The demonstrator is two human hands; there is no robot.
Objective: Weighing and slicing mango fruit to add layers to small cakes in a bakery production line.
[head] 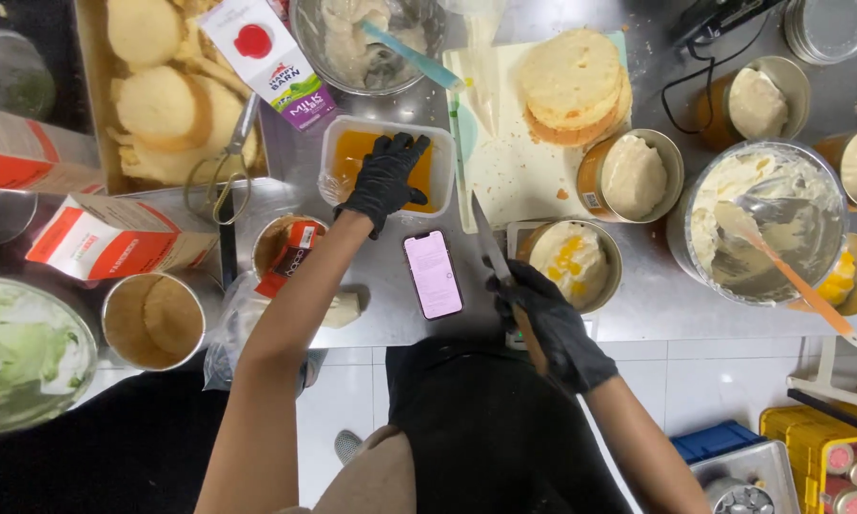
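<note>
At the far left of the steel table [657, 286] sits one large bowl of pale green cream [24, 357], and above it lie two red-and-white cartons [114, 238] on their sides. A tray [90, 114] holds round sponge cake layers, at least three of them whole, with one pair of scissors [221, 171] resting across its edge and one upright milk carton [268, 59] leaning at its right side. Below stand two round tins: one lined with a sponge disc [152, 319] and one with a red packet [290, 252] stuck in it. The left hand [385, 181], in a black glove, reaches over one clear plastic tub of orange filling [352, 157]; its grip is loosely spread, fingers resting on the tub's rim and contents, closed on nothing that can be seen. Just below and to the right lies one phone [433, 274] with a lit pink screen. The right hand [547, 324], also gloved in black, has its grip wrapped fully around the handle of one knife [490, 246], whose blade points up and away toward the cutting board [504, 181]. On that board sits one stack of sponge layers [573, 86] and one piping bag [483, 71]. One metal bowl [366, 43] with a teal spatula stands above. To the right, about six cream-filled tins show, the nearest [571, 262] topped with yellow fruit pieces just beside the knife hand. One large mixing bowl of cream [761, 224] holds an orange-handled spatula [809, 290].
</note>
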